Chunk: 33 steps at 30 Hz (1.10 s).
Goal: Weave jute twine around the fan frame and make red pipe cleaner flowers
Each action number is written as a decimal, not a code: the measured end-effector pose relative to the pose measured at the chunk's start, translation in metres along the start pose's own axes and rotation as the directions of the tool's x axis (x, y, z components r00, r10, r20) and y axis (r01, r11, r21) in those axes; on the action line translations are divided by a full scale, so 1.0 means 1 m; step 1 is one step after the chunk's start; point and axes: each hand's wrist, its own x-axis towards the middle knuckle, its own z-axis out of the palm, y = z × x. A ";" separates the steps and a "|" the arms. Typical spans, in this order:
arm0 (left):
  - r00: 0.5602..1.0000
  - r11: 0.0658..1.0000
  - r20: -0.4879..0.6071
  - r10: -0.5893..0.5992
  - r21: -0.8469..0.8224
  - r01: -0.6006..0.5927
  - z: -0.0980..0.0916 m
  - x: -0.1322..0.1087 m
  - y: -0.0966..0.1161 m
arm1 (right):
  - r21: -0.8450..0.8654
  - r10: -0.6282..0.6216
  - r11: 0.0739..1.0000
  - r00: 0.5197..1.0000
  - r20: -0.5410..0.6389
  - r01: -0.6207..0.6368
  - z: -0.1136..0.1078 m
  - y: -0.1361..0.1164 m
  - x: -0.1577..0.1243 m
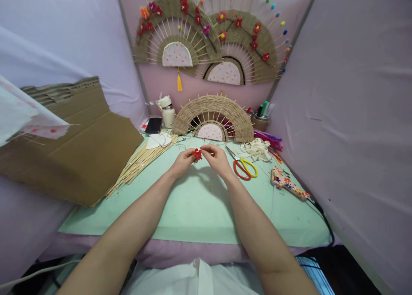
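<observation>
A small red flower (197, 154) is held between my two hands above the middle of the table. My left hand (183, 163) pinches it from the left, fingers closed. From the other side my right hand (216, 158) has thumb and forefinger pressed together at the flower's edge; a tiny pale bit shows there, too small to name. Just behind my hands stands a woven twine fan (214, 104) with a dotted half-round centre. Scissors (243, 164) with one red and one yellow handle lie to the right of my right hand.
Thin sticks (141, 162) and a large cardboard sheet (74, 145) lie left. At right are a patterned glue gun (288, 183) with its cable and cream strips (257, 149). A white bottle (167, 112), a phone (153, 125) and a pen holder (260, 122) stand or lie behind.
</observation>
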 end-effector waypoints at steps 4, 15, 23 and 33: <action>1.000 0.999 0.023 -0.016 -0.027 0.017 0.000 0.000 0.001 | -0.004 -0.006 1.000 1.000 0.029 0.006 0.001 0.001 0.000; 0.960 0.987 0.247 -0.132 -0.055 0.150 -0.003 -0.003 -0.002 | 0.071 0.122 0.989 0.985 0.120 -0.131 -0.014 -0.012 0.001; 0.945 0.972 0.260 -0.199 -0.074 0.225 -0.002 -0.004 0.005 | 0.019 0.189 0.980 0.950 0.248 -0.199 -0.023 -0.015 -0.001; 0.951 0.900 -0.095 -0.295 -0.363 0.243 0.014 -0.001 0.007 | -0.313 -0.034 0.950 0.995 -0.094 0.003 -0.004 0.002 0.000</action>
